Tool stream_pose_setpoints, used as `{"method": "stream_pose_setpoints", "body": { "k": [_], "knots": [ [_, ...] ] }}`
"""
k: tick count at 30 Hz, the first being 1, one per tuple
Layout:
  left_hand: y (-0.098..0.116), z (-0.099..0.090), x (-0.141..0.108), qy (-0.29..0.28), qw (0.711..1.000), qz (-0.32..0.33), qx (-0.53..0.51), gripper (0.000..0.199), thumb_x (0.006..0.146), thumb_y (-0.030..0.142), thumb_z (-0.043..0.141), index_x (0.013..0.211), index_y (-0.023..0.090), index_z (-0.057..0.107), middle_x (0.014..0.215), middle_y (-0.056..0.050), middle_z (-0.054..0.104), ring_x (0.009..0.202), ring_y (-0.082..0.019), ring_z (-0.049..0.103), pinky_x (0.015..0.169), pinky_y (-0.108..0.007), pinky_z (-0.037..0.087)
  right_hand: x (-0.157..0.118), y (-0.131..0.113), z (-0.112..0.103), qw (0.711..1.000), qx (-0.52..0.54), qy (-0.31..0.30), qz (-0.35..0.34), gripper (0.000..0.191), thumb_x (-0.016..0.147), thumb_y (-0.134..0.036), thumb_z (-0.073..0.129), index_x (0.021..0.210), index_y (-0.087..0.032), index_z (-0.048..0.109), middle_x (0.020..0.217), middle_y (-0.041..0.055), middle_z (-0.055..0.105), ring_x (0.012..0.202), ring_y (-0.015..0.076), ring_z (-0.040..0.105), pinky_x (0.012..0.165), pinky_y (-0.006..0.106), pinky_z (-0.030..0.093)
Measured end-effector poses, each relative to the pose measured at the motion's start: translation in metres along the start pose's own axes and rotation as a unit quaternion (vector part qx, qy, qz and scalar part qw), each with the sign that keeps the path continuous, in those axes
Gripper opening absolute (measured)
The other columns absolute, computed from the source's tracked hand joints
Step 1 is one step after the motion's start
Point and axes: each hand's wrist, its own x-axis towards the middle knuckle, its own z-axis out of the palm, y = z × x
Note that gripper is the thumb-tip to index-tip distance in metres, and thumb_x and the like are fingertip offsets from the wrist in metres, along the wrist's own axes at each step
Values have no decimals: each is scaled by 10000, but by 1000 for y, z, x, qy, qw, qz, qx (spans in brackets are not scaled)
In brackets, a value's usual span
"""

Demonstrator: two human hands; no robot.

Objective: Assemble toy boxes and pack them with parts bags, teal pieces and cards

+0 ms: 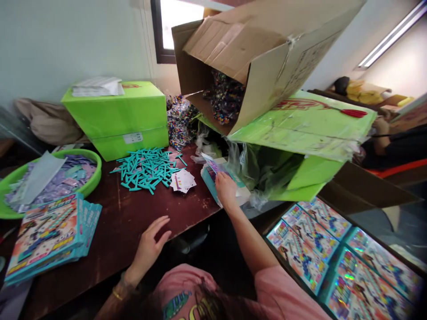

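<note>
Teal T-shaped pieces (147,171), printed cards (183,180) and a lime-green carton (123,120) are being carried by the maroon desk (116,226).

The table (123,222) is scuffed, faintly glossy. Glossy boxes (46,235) lie at its near left corner; at its right edge, a stack (209,183) of smooth card. The sticks (145,169) look matt plastic.

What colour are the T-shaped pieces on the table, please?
The pieces are teal; the head view shows them best.

From here the right hand (227,189) hides part of the teal box (240,181); the basin (94,179) is cut off leftward, the carton (273,75) above.
</note>
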Motion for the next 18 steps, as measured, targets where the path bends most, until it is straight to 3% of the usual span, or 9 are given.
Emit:
{"method": "stream_pose_setpoints", "body": {
  "k": [2,3,5,6,8,10,12,15,18],
  "knots": [
    [8,12,13,-27,986,-32,-162,581,908,494,634,1436,277,529,1463,-117,576,1316,-303,579,1077,-500,514,-39,-33,-9,993,59,26,-96,378,1021,-226,419,1343,-190,613,1314,169,653,1179,292,637,1044,476,485],
    [9,14,20,-2,972,-53,-231,641,903,518,632,1472,264,481,1485,-132,552,1331,-308,567,1072,-494,520,-62,-53,-9,977,110,23,-180,409,1011,-228,448,1399,-217,578,1335,155,647,1208,293,623,1057,477,488],
    [3,11,31,122,934,-118,-313,604,900,502,637,1434,250,510,1443,-133,591,1304,-304,591,1060,-491,531,-99,-90,-3,925,192,-26,-327,427,1009,-244,479,1428,-266,554,1336,107,660,1249,268,607,1062,444,504],
    [-2,6,33,193,912,-154,-328,535,897,460,654,1377,245,559,1391,-122,634,1268,-294,620,1055,-489,536,-110,-104,1,902,227,-50,-363,419,1006,-286,511,1423,-281,556,1332,87,666,1255,258,606,1064,430,509],
    [-15,-6,31,279,873,-207,-342,438,865,363,708,1274,230,623,1293,-102,697,1176,-279,678,1033,-484,553,-112,-123,10,896,270,-69,-346,471,980,-379,580,1433,-252,543,1378,102,635,1309,266,569,1098,436,486],
    [-25,-20,19,272,862,-226,-362,454,796,325,786,1211,205,645,1217,-98,732,1077,-279,720,987,-486,580,-94,-133,18,920,290,-74,-254,594,947,-431,624,1469,-178,497,1453,168,561,1369,302,514,1129,470,449],
    [-31,-30,5,236,863,-242,-375,510,726,354,851,1160,177,651,1134,-103,756,980,-283,743,922,-486,607,-76,-142,25,926,314,-114,-178,701,915,-452,662,1500,-134,442,1466,207,536,1348,330,533,1096,484,471],
    [-35,-42,-11,240,871,-253,-346,620,676,458,875,1159,162,623,1086,-107,755,954,-293,738,892,-487,605,-76,-158,34,880,395,-215,-152,690,852,-493,728,1432,-186,514,1305,140,672,1136,302,676,957,425,557],
    [-39,-54,-17,256,909,-212,-251,762,695,507,848,1312,187,534,1229,-127,693,1113,-309,681,979,-482,554,-103,-168,42,801,513,-281,-125,395,934,-481,615,1197,-194,678,1099,73,757,962,257,727,855,375,589]
  ]
}}
